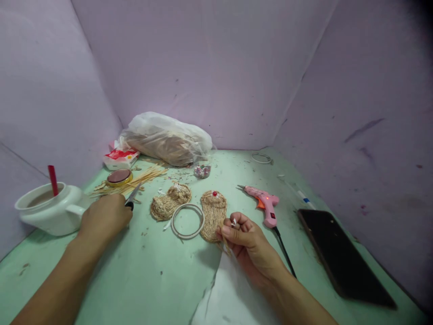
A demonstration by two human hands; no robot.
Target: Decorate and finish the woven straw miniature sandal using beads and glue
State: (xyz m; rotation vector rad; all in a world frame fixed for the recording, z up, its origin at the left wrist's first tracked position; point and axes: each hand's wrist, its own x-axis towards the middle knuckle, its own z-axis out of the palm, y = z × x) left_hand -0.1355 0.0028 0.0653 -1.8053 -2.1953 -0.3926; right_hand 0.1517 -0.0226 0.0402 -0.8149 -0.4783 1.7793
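I find the left woven slipper (169, 205) and right woven slipper (213, 216) formed and apparently beaded at frame centre, the right hand (250, 239) pinching a fibre strand (226, 245) seemingly unfixed, the left hand (105, 215) closed around scissors (134, 194) at centre-left.

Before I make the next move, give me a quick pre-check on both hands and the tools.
1. Right hand pinching straw strip: ok.
2. Left hand firmly gripping scissors: cannot tell, fingers largely hidden.
3. Left hand clear of white pot: cannot tell, it overlaps the handle in view.
4. Glue gun apart from red-beaded woven piece: ok.
5. Glue gun cool: cannot tell.
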